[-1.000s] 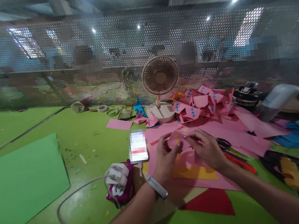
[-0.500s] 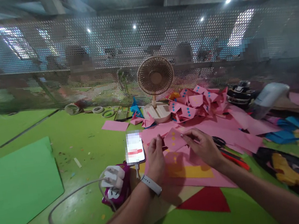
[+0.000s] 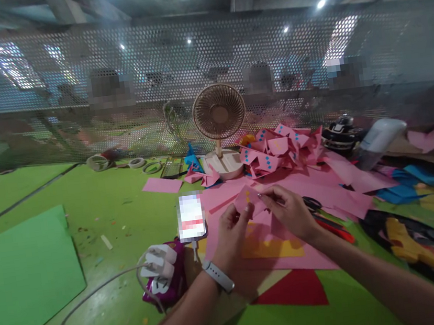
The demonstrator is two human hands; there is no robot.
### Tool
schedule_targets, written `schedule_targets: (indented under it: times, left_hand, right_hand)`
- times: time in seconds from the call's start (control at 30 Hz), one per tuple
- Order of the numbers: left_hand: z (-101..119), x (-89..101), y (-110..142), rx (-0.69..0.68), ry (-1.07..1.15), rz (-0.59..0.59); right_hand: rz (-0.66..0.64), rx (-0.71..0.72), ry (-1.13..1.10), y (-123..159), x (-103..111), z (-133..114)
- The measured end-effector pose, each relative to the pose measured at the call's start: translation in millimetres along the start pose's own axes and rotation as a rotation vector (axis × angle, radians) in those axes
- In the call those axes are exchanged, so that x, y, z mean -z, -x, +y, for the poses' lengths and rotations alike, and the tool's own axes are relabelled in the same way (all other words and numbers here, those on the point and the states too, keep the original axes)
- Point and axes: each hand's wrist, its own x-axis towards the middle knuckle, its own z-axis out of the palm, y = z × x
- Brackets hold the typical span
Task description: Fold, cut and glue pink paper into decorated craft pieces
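Observation:
A small folded piece of pink paper [image 3: 241, 197] with a column of yellow diamonds is held up between both hands. My left hand [image 3: 232, 232], with a pale watch band on its wrist, pinches the lower left of the piece, thumb in front. At its upper right edge, my right hand [image 3: 289, 211] closes thumb and forefinger; whether a small bit is also between those fingertips cannot be made out. Below the hands lie a yellow strip [image 3: 275, 249] and a larger pink sheet [image 3: 316, 260], with a red paper piece [image 3: 296, 290] nearer me.
A lit phone [image 3: 191, 221] and a purple power block with white plugs [image 3: 161, 261] stand left, trailing a cable. Behind are a fan [image 3: 219, 112] and a heap of folded pink pieces [image 3: 279, 149]. Scissors [image 3: 312, 203] and a yellow glue gun [image 3: 403, 242] lie right.
My view has turned slightly right. Half a second ago my left thumb was raised beside the piece; now it presses on its front again. My right hand keeps its pinch at the edge.

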Motion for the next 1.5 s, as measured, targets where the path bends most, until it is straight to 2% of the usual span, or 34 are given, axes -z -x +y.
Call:
schedule_targets:
  times: [0.1, 0.2, 0.37, 0.5, 0.63, 0.7, 0.8, 0.9, 1.0, 1.1, 1.2, 1.23, 1.3, 1.4, 1.5]
  left_hand:
    - [-3, 0.8, -2, 0.014, 0.027, -0.004]
    - [-2, 2.6, -3, 0.022, 0.083, 0.063]
    - [-1, 5.4, -4, 0.026, 0.211, 0.207]
    - [0, 6.2, -6, 0.033, 0.311, 0.203]
    - [3, 1.6, -6, 0.087, 0.510, 0.271]
    - [2, -1.5, -4, 0.155, 0.575, 0.256]
    - [-3, -3.6, 0, 0.204, 0.442, 0.169]
    - [-7, -2.7, 2, 0.156, 0.212, -0.003]
    - [-7, -1.5, 1, 0.086, 0.100, -0.133]
    - [-5, -1.0, -1, 0.044, 0.123, -0.104]
    - [-3, -0.3, -3, 0.035, 0.185, 0.044]
    - [-3, -0.1, -3, 0.039, 0.202, 0.086]
    - [-3, 0.2, -3, 0.046, 0.225, 0.119]
    - [-4, -0.2, -3, 0.044, 0.224, 0.073]
    - [-3, -1.5, -1, 0.059, 0.247, 0.027]
  right_hand:
    - [-0.006, 0.007, 0.018, -1, 2, 0]
    - [-0.024, 0.003, 0.059, -5, 7, 0]
    - [-0.147, -0.029, 0.074, -11, 17, 6]
    - [-0.208, -0.066, -0.026, -14, 18, 13]
    - [-0.221, -0.111, -0.177, -16, 15, 20]
    - [-0.149, -0.135, -0.214, -17, 13, 23]
    - [-0.069, -0.130, -0.220, -16, 10, 23]
    - [-0.083, -0.096, -0.216, -12, 6, 18]
    - [-0.120, -0.067, -0.212, -8, 3, 12]
    - [0.004, 0.000, -0.100, -8, 6, 9]
    - [0.174, 0.033, 0.064, -11, 14, 8]
    - [0.165, 0.012, 0.103, -12, 17, 8]
    - [0.070, -0.042, 0.140, -14, 19, 10]
    - [-0.090, -0.035, 0.078, -15, 16, 12]
    - [-0.128, -0.021, -0.046, -16, 11, 15]
